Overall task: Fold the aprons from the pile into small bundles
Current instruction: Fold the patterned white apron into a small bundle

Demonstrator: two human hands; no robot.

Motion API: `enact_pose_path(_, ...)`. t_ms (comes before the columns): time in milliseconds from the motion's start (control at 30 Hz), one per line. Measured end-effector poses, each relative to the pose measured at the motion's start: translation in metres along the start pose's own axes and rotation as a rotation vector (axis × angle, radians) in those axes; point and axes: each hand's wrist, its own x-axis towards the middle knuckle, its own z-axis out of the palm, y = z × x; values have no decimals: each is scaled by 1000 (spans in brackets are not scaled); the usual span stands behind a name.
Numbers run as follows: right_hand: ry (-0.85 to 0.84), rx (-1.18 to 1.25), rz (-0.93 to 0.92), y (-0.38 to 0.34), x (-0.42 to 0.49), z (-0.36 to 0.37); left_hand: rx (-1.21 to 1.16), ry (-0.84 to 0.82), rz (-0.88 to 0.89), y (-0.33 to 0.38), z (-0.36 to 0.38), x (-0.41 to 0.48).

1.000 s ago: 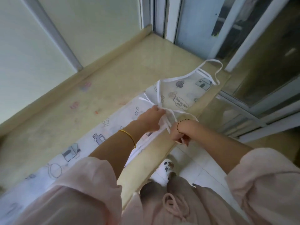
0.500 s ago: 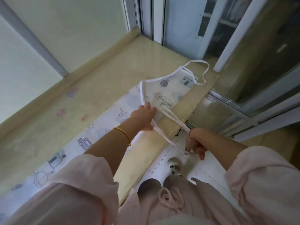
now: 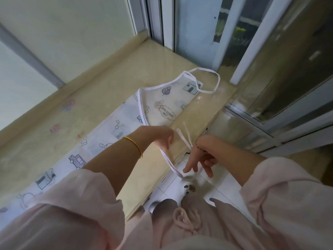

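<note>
Wall panel point(image 3: 72, 33) behind the ledge point(image 3: 90, 98), far left: flat, pale, matte, with a grey strip running across it.
Ledge: glossy beige stone-look slab. Its left part carries faint pink and bluish smudges point(image 3: 55, 128).
Apron point(image 3: 162, 103) lies flat along the ledge's front half, lengthwise. It is thin, semi-clear film with a cartoon print (houses, car, leaf, speech cloud) and white binding on the edges. Its near end is hidden under the left sleeve point(image 3: 72, 204), which is soft pink fabric, bunched.
Neck loop point(image 3: 218, 81): white tape lying in an open curve on the ledge's far right end.
Left hand point(image 3: 160, 136) is over the ledge's front edge, with a gold bangle point(image 3: 134, 143) on the wrist. Fingers droop and are motion-blurred. One white waist tie point(image 3: 170, 162) comes out just below them, but I can't tell if it's pinched.
Two more tie strands point(image 3: 183, 138) run off the front edge, between the hands.
Right hand point(image 3: 201, 156) is just past the ledge's front edge, released, fingers spread and pointing down, gripping nothing. The lower tie's end is just beside the index fingertip; contact is unclear.
Below the ledge: white glossy floor tiles point(image 3: 221, 184) and a white patterned slipper point(image 3: 189, 188).
Right sleeve point(image 3: 279, 195) blocks the lower right.
Right of the ledge: window frames point(image 3: 248, 38) in white metal, holding reflective glass.
</note>
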Motion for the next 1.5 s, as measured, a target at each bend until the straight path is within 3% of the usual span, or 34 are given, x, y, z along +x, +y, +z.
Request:
enact_pose_path(67, 14, 1, -6, 3, -4, -2, -13, -112, 44, 9, -1, 5)
enact_pose_path(167, 174, -7, -9, 14, -1, -5, -14, -268, 46, 18, 0, 9)
enact_pose_path(300, 115, -148, 76, 25, -11, -7, -119, -411, -26, 24, -2, 10)
enact_pose_path(400, 160, 85, 62, 34, 2, -13, -197, -485, -38, 22, -9, 10)
enact_pose_path(467, 358, 220, -11, 40, 5, -26, -282, -377, -18, 20, -16, 12)
enact_pose_path(600, 818, 306, -137, 46, -12, -56, -397, 211, -16, 14, -32, 27)
enact_pose_path(700, 1118, 641, -239, 49, -8, -78, -440, 517, -155, 8, -39, 41)
enact_pose_path(767, 1100, 979, -344, 46, -3, -88, -423, 543, -230, 4, -39, 47)
enact_pose_path(867, 774, 1604, -534, 40, 6, -108, -412, 507, -268, 3, -37, 52)
enact_pose_path(967, 565, 1934, -648, 32, 10, -119, -359, 481, -274, 5, -35, 56)
enact_pose_path(1033, 537, 2019, -665, 27, 9, -125, -301, 442, -275, 4, -37, 58)
enact_pose_path(1100, 617, 1996, -636, 24, 7, -132, -265, 406, -278, 3, -38, 60)
enact_pose_path(1300, 1125, 1808, -533, 37, 5, -163, -257, 407, -276, 3, -34, 62)
enact_pose_path(1367, 1213, 1734, -564, 42, -7, -174, -273, 403, -264, 1, -34, 62)
enact_pose_path(1433, 1175, 1807, -684, 44, -20, -181, -280, 393, -258, 0, -34, 62)
enact_pose_path(1500, 1017, 2000, -930, 42, -34, -182, -280, 376, -253, -1, -33, 62)
